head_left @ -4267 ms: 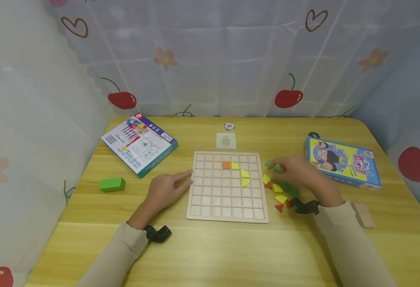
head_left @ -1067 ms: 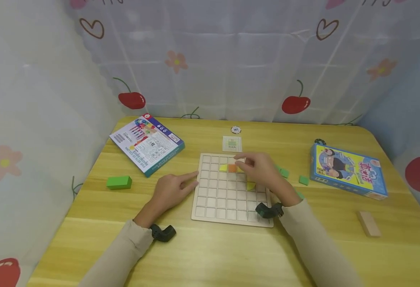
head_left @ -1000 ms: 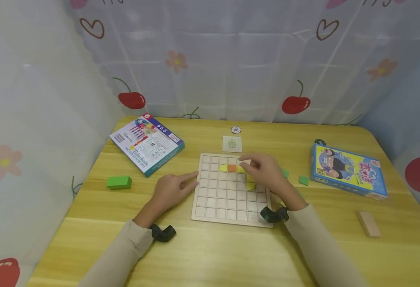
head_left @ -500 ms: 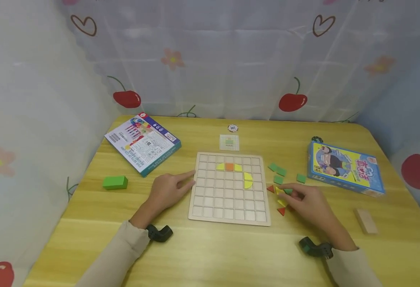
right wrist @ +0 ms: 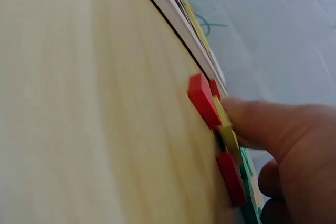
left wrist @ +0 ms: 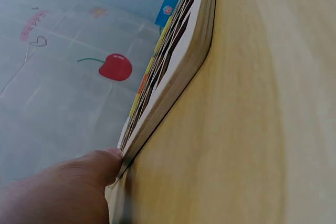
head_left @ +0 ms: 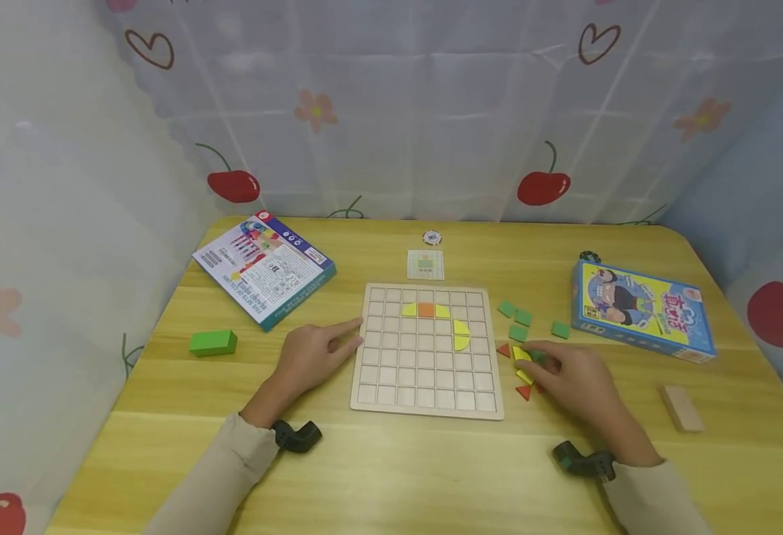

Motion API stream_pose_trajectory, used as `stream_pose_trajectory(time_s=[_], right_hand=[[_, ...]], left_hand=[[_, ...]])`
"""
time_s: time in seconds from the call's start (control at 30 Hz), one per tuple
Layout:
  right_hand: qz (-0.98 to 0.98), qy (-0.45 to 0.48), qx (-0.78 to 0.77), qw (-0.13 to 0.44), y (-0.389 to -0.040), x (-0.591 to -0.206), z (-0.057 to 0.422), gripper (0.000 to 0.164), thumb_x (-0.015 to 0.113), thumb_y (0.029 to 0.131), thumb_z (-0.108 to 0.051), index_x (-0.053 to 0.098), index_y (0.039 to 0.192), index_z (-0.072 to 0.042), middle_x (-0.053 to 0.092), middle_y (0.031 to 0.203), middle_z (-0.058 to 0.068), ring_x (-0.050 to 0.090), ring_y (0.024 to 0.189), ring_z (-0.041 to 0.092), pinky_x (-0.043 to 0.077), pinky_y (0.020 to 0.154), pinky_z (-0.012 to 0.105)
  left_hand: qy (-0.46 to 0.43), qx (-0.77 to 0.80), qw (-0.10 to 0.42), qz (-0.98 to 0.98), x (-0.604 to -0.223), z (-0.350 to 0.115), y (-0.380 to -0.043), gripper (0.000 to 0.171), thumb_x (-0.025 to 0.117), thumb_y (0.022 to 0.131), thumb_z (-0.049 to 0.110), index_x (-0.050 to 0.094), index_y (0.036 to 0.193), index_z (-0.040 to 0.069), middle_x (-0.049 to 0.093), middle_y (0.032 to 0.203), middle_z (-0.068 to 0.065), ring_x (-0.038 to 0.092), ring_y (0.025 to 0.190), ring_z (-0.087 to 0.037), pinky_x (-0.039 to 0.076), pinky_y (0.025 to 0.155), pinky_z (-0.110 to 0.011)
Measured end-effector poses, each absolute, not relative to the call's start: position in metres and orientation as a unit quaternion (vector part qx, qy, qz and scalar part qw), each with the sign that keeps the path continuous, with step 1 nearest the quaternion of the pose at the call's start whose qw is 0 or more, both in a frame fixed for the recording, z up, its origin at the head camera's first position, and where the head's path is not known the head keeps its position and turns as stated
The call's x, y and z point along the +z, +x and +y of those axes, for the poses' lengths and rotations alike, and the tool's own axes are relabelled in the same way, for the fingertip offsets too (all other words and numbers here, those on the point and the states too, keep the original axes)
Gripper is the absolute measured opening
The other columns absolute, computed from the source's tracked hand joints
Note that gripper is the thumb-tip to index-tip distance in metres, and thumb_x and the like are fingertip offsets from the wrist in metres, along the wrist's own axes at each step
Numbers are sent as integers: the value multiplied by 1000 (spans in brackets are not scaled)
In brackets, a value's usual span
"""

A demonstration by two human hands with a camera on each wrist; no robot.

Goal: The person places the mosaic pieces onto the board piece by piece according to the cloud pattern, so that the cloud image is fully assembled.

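Observation:
A wooden grid board (head_left: 425, 379) lies mid-table. It bears an orange square tile (head_left: 426, 310) with a yellow quarter-circle tile on each side, and two more yellow tiles (head_left: 461, 335) lower right. My left hand (head_left: 307, 360) touches the board's left edge with straight thumb and index finger. To the right of the board, my right hand (head_left: 575, 375) pinches a yellow quarter-circle tile (head_left: 521, 355) at a small pile, its other fingers curled. Red triangle tiles (head_left: 523, 392) and another yellow tile lie beside it. In the right wrist view, the thumb meets the yellow tile (right wrist: 229, 137).
Green square tiles (head_left: 518, 333) lie right of the board. A pattern card (head_left: 426, 264) and a white chip (head_left: 432, 238) sit behind it. Two game boxes, one left (head_left: 264, 271) and one right (head_left: 642, 308), flank it, with a green block (head_left: 213, 342) and a wooden block (head_left: 681, 408).
My right hand has gone from the pile to the board's upper part and back to the pile. A yellow tile now lies left of the orange one. The left hand keeps its place.

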State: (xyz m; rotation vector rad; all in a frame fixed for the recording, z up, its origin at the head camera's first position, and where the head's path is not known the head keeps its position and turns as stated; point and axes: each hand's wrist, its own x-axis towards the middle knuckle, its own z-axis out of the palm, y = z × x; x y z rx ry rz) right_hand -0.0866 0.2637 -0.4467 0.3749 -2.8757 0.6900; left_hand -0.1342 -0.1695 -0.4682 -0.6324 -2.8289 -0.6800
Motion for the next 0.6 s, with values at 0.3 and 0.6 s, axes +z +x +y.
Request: stream_pose_trajectory(time_s=[0.3, 0.6], right_hand=[[-966, 106, 222, 76, -86, -445, 250, 26, 78, 91, -25, 77, 109, -6, 42, 57, -8, 36, 51, 11, 28, 49, 29], [-960, 86, 258, 63, -88, -449, 250, 27, 78, 90, -26, 73, 109, -7, 44, 59, -7, 38, 51, 12, 28, 49, 28]], left_hand=[[-219, -226, 95, -944, -466, -168, -135, 38, 67, 99, 44, 71, 133, 26, 29, 48, 14, 22, 46, -4, 25, 48, -28], [-217, -227, 90, -945, -467, -169, -135, 39, 66, 99, 45, 70, 134, 27, 29, 48, 14, 22, 45, -4, 25, 47, -28]])
